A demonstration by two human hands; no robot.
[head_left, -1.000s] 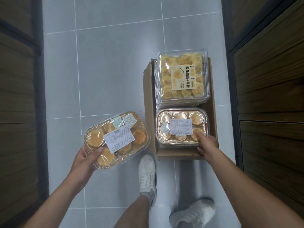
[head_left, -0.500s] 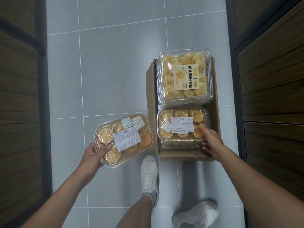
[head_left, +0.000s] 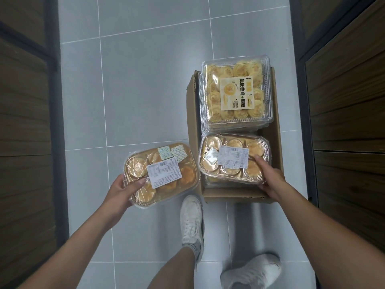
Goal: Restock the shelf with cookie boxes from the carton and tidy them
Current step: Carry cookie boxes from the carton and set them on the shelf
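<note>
A brown carton (head_left: 194, 130) stands on the tiled floor. At its far end lies a clear square box of pale yellow cookies (head_left: 235, 92) with a yellow label. At its near end a clear box of round golden cookies (head_left: 233, 157) is tilted up, its near right corner gripped by my right hand (head_left: 268, 178). More clear packaging shows underneath it. Left of the carton, above the floor, my left hand (head_left: 123, 190) holds a second golden cookie box (head_left: 162, 174) by its near left corner.
Dark wooden shelf panels (head_left: 25, 122) line the left side and dark wooden shelf panels (head_left: 350, 101) line the right, with a grey tiled aisle (head_left: 135, 90) between them. My feet in white shoes (head_left: 191, 217) stand just before the carton.
My right hand has closed on the near box in the carton and tipped it up. My left hand has brought its box rightwards, closer to the carton.
</note>
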